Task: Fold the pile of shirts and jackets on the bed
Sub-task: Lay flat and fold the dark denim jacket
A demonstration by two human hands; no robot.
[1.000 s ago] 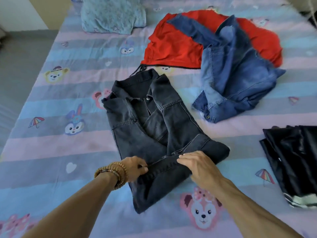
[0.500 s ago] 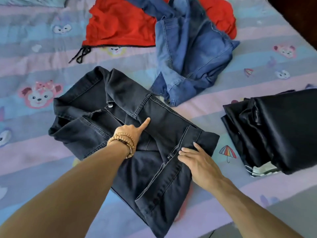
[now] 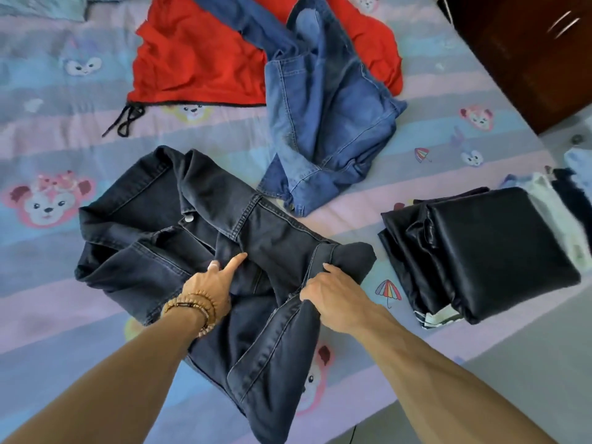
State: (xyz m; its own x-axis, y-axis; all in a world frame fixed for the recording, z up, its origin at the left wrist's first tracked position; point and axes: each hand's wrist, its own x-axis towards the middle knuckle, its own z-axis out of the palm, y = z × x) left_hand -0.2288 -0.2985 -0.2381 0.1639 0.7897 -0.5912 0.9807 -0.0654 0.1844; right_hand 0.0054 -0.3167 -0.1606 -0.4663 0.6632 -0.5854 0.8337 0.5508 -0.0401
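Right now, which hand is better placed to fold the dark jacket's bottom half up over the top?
The right hand, probably. It already grips the hem of the dark jacket and has bunched it up, so it can carry it over. The left hand presses mid-jacket, index finger out, well placed to hold the crease.

Bare forearms — wooden bead bracelets (image 3: 195,307)
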